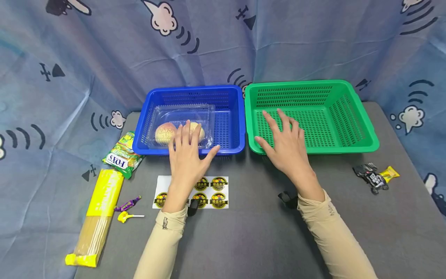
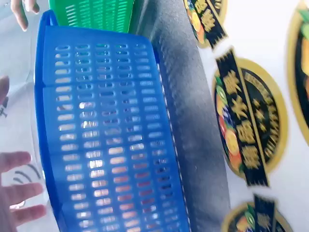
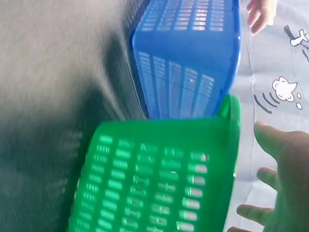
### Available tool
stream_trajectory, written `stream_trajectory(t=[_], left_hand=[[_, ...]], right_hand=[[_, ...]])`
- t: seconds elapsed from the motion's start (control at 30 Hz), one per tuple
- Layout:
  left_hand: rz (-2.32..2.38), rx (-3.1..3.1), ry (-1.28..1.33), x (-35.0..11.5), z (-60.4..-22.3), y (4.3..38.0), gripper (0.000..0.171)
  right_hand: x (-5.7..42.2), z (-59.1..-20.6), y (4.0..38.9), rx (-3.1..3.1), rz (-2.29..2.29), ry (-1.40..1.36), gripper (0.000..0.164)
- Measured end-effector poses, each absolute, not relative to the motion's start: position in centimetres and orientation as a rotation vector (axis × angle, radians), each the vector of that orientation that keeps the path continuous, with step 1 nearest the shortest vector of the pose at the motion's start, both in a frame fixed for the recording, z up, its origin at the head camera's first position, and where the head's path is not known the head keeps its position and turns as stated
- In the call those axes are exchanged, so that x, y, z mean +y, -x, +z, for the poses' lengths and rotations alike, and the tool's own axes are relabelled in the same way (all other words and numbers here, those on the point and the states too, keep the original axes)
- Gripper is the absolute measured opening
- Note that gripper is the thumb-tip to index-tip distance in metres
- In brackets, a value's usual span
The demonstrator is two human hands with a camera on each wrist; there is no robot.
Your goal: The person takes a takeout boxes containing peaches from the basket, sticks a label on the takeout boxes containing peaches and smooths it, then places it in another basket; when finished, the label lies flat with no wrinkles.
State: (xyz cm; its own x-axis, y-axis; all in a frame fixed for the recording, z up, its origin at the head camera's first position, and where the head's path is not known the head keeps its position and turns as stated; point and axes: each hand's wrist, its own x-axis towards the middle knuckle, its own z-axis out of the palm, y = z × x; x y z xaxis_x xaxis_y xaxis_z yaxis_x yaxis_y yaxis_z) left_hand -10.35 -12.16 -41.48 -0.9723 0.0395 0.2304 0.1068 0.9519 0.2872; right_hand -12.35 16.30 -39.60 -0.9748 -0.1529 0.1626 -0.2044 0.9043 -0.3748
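In the head view my left hand (image 1: 188, 157) hovers over the front rim of the blue basket (image 1: 139, 131), its fingers spread. Inside that basket lies a clear plastic box (image 1: 163, 112) with two peaches; the left peach (image 1: 165, 133) shows well, while my fingers partly cover the right peach (image 1: 198, 131). My right hand (image 1: 287, 147), fingers spread, is above the front left part of the green basket (image 1: 369, 143). Neither hand holds anything. The wrist views show the outer walls of the blue basket (image 2: 106, 111) and the green basket (image 3: 154, 164), with fingers above their rims.
A sticker sheet (image 1: 209, 192) lies before the blue basket. At left are a green FOX'S candy bag (image 1: 123, 155), a yellow noodle pack (image 1: 99, 205), a purple candy (image 1: 128, 203) and a lollipop (image 1: 124, 216). Black candies (image 1: 373, 178) and a yellow candy (image 1: 389, 173) lie at right.
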Motion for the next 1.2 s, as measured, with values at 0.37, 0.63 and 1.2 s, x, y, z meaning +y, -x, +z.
stream_trajectory(t=[0.37,0.63,1.2], left_hand=[[-0.535,-2.594,-0.101,-14.7,-42.0,8.7,0.068],[-0.834,-2.532,-0.379,-16.1,-42.8,7.8,0.057],[-1.659,-2.126,-0.462,-16.4,-45.0,8.3,0.04]], right_hand=[[12.1,-40.6,14.3,-2.836,0.682,-0.367,0.066],[8.5,-41.0,15.9,-2.789,0.657,-0.457,0.066],[2.8,-41.6,18.9,-3.066,0.564,-0.487,0.084]])
